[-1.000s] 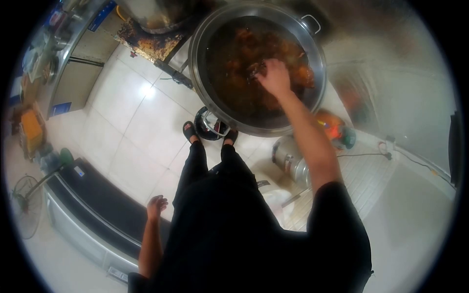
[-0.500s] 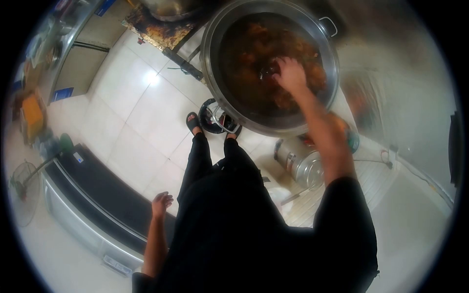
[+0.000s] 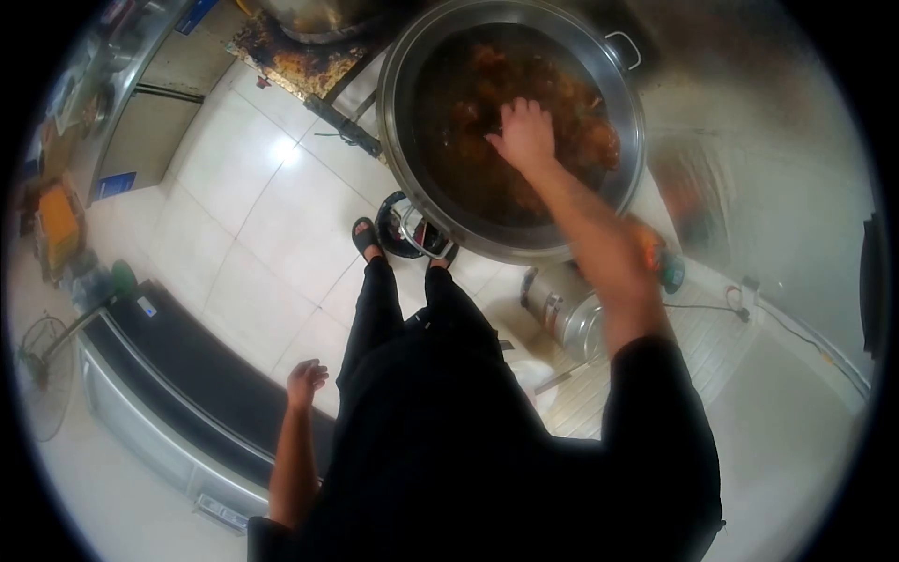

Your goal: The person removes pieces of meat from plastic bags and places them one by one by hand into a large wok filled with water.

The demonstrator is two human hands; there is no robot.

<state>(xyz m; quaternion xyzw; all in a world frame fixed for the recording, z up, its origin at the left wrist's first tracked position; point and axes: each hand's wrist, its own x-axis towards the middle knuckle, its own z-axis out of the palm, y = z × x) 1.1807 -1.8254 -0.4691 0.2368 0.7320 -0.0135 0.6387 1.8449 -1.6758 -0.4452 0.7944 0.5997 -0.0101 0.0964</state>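
Note:
A big round metal pot (image 3: 391, 140) holds dark brown liquid with reddish-brown chunks of food (image 3: 592, 140) in it. Over the middle of the pot is my right hand (image 3: 526, 139), palm down, with thumb and fingers apart. Nothing shows in it, though its underside is hidden, and I cannot tell whether the fingertips touch the liquid. My left hand (image 3: 306, 382) hangs low beside my leg, empty, its fingers loosely bent and apart. It is nearest to a long dark-topped counter (image 3: 206, 347).
A stained metal stove top (image 3: 290, 56) stands left of the pot, bearing another pan (image 3: 323, 21). Below the pot's near handle sits a black bin (image 3: 391, 225) by my feet. A metal cylinder (image 3: 562, 304) lies under my right arm. A wire strainer (image 3: 47, 361) is at far left.
My right hand has moved left and slightly up over the pot, its thumb now stretched out. The dark shiny patch beside it no longer shows. My left hand has barely moved.

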